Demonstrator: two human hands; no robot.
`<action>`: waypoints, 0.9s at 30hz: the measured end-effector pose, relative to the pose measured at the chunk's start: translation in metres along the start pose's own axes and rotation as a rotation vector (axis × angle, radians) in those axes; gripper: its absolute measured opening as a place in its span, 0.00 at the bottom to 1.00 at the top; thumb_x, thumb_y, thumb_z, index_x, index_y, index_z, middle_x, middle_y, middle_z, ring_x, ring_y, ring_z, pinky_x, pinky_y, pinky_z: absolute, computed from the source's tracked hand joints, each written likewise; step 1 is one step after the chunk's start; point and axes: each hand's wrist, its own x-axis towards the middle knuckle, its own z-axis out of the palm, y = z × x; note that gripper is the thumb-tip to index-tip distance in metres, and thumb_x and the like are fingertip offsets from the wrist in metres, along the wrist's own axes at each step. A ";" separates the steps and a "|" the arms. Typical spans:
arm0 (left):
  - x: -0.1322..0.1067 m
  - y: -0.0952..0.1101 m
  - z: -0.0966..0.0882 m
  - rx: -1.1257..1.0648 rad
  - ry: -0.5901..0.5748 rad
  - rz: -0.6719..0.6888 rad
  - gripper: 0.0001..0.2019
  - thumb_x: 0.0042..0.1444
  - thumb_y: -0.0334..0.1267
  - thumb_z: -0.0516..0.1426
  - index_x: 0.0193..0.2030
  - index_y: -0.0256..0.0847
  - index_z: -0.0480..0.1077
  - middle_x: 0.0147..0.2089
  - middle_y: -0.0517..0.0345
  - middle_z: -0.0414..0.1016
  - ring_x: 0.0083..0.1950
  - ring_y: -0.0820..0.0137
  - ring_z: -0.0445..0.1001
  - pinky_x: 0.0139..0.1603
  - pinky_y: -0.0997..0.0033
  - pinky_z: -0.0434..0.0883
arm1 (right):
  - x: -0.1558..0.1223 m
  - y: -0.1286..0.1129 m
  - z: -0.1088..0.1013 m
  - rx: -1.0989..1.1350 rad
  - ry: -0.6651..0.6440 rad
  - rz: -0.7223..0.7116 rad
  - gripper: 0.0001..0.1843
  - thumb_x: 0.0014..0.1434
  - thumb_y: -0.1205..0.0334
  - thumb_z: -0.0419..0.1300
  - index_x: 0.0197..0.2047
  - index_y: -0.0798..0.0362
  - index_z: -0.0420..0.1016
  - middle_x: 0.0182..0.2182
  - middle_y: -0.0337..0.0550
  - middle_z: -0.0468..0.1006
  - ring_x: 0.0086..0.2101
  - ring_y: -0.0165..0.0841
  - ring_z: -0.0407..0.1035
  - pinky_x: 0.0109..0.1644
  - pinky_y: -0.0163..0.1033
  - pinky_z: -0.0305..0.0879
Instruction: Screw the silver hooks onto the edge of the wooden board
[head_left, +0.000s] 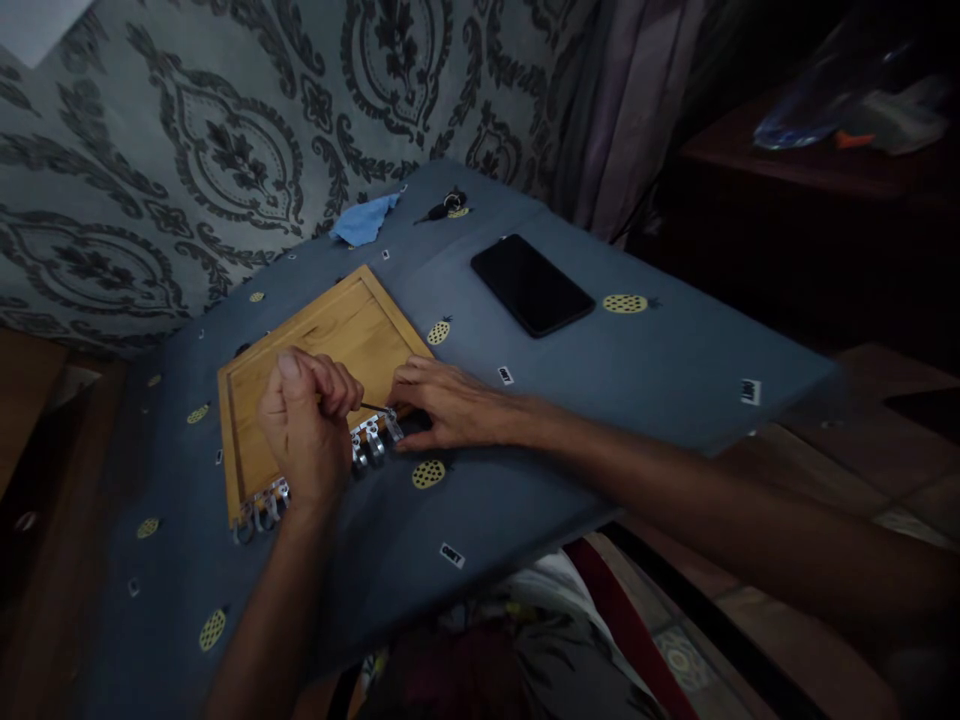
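Observation:
A wooden tray [345, 330] lies on a grey-blue cloth-covered table [570, 400]. Along the tray's near edge sits a row of small metal hook-like parts [371, 440], with more [262, 508] at its near left corner. My left hand [307, 425] is closed in a fist over the tray's near edge and grips a thin dark tool [373, 407] that points right. My right hand [442, 400] rests palm down on the tray's near right corner, fingers curled against the metal parts beside the tool's tip.
A black phone [531, 284] lies face up behind the tray on the right. A blue cloth [364, 220] and a small dark tool [444, 207] sit at the far edge by the patterned wall. The table's right edge drops toward the floor and dark furniture.

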 end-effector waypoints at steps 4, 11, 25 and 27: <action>-0.003 0.001 0.000 0.018 -0.025 0.011 0.25 0.63 0.52 0.64 0.23 0.42 0.61 0.19 0.67 0.52 0.20 0.77 0.52 0.23 0.71 0.55 | 0.000 0.001 0.001 0.006 0.009 -0.002 0.19 0.59 0.51 0.73 0.45 0.57 0.78 0.40 0.46 0.75 0.44 0.41 0.66 0.50 0.43 0.62; 0.000 0.003 0.000 0.014 0.051 -0.048 0.18 0.61 0.47 0.65 0.27 0.42 0.65 0.24 0.65 0.59 0.25 0.75 0.59 0.29 0.72 0.65 | 0.000 0.000 0.000 -0.015 -0.008 -0.009 0.22 0.59 0.50 0.73 0.48 0.59 0.79 0.42 0.49 0.75 0.46 0.42 0.66 0.51 0.44 0.62; 0.013 0.013 -0.034 0.912 -0.260 0.184 0.15 0.69 0.50 0.51 0.34 0.44 0.66 0.33 0.57 0.71 0.35 0.66 0.70 0.37 0.66 0.64 | 0.001 0.001 0.001 -0.002 -0.004 0.002 0.20 0.60 0.50 0.72 0.47 0.55 0.79 0.42 0.48 0.76 0.46 0.41 0.68 0.51 0.45 0.65; 0.015 0.018 -0.041 1.126 -0.294 0.257 0.16 0.69 0.50 0.51 0.34 0.44 0.65 0.31 0.58 0.70 0.34 0.65 0.69 0.35 0.66 0.62 | 0.001 0.001 0.001 -0.009 -0.008 0.007 0.20 0.60 0.49 0.72 0.47 0.56 0.79 0.42 0.49 0.76 0.46 0.42 0.68 0.52 0.45 0.65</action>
